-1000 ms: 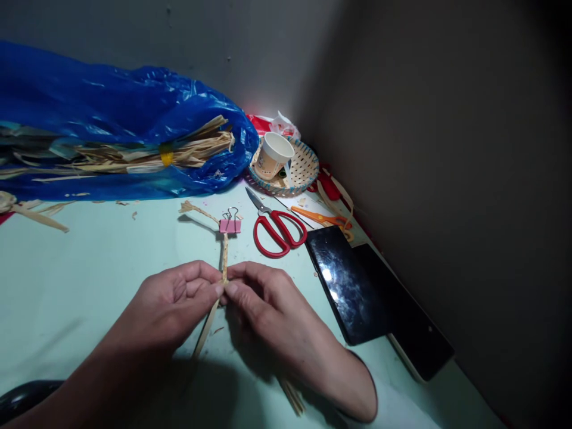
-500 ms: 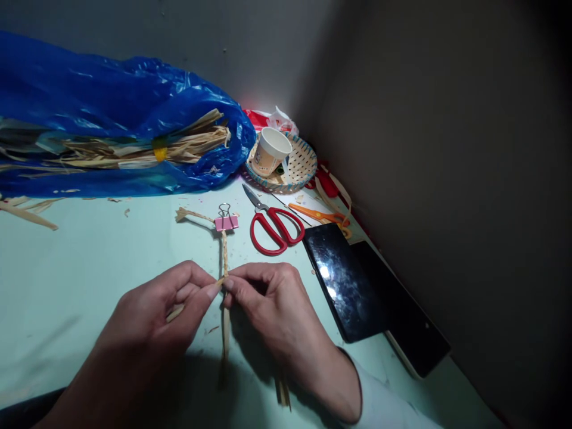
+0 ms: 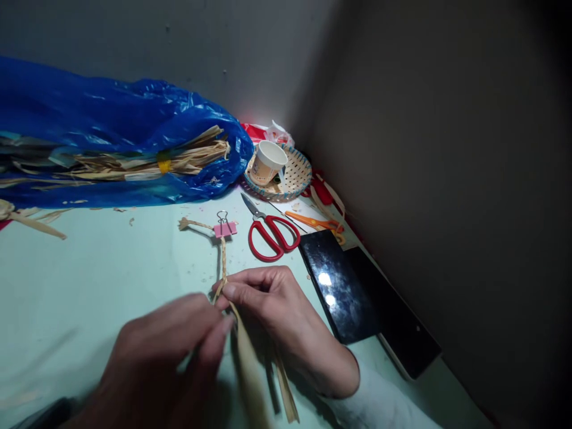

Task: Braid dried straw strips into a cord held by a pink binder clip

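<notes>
A thin braid [image 3: 224, 256] of dry, straw-coloured strips runs toward me from a pink binder clip [image 3: 225, 229]. My right hand [image 3: 277, 310] pinches the braid's near end between thumb and fingers. Just left and nearer, my left hand [image 3: 174, 339] is blurred by motion, its thumb and fingers drawn together beside the strips. Whatever it may hold is hidden. From the pinch a wide loose strip [image 3: 248, 363] hangs toward me, close to the left thumb. Another strip [image 3: 285, 387] shows below my right wrist.
Red-handled scissors [image 3: 273, 235] lie right of the clip, with orange scissors [image 3: 313, 220] beyond. Two dark flat devices [image 3: 339, 286] overlap at right. Behind stand a woven basket [image 3: 300, 176] with a paper cup [image 3: 268, 164] and a blue plastic bag [image 3: 125, 107] holding a straw bundle [image 3: 187, 156].
My left hand has drawn away from the right hand's fingertips, toward me. A wide strip now hangs from the pinch. My right hand still pinches the braid. The view has tilted slightly.
</notes>
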Motion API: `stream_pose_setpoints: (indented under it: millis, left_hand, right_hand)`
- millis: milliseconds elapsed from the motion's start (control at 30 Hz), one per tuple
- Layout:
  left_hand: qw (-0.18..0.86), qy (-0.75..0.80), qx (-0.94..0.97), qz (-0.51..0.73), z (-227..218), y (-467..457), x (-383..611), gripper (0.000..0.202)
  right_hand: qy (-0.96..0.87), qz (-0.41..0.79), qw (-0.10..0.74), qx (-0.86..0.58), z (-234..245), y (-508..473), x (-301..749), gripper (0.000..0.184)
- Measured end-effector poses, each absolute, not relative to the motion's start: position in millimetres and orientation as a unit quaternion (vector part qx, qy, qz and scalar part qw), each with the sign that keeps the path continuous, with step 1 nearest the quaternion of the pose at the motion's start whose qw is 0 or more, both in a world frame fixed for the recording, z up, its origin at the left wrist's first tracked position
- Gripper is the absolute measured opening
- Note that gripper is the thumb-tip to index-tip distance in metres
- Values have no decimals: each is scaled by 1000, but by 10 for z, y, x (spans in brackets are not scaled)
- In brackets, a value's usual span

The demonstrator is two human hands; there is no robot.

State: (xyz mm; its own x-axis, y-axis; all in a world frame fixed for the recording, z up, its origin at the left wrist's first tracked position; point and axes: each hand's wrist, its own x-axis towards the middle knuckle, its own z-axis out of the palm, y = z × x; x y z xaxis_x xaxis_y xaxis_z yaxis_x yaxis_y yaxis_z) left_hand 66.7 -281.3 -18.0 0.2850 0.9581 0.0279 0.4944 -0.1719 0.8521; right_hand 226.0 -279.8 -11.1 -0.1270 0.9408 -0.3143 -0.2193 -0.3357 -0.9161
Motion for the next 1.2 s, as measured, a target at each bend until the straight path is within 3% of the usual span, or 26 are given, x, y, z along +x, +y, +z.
stream_pose_setpoints:
  millis: [100,233,333,533,833,1033,1200]
  left_hand:
    - [342,571,681,306,-90,-2627,650,25]
    - [584,560,533,246,-85,-2466,657,32]
    - [652,546,485,206,-98,-2429,658,33]
    - [671,511,498,203,-153,-2383,572,27]
    - [588,536,582,168,-196,-2393,554,36]
    - [542,540,626,151,-224,-2386,562,40]
    - [575,532,602,156,-247,-2415,555,38]
  right_hand:
    - [-363,659,445,-485,-161,-2805,2271,18]
    - [-361,677,451,-456,-156,-2811,2261,25]
    - [-365,678,451,-450,-120,-2813,2249,28]
    - [-484,590,424,-488,-109,-2812,2261,30]
    - [-642,344,249,-638,20,-2901,2263,28]
    - [-670,271,210,-659,68,-2970,2220,21]
    - [-644,322,210,-661,116,-3031,2146,20]
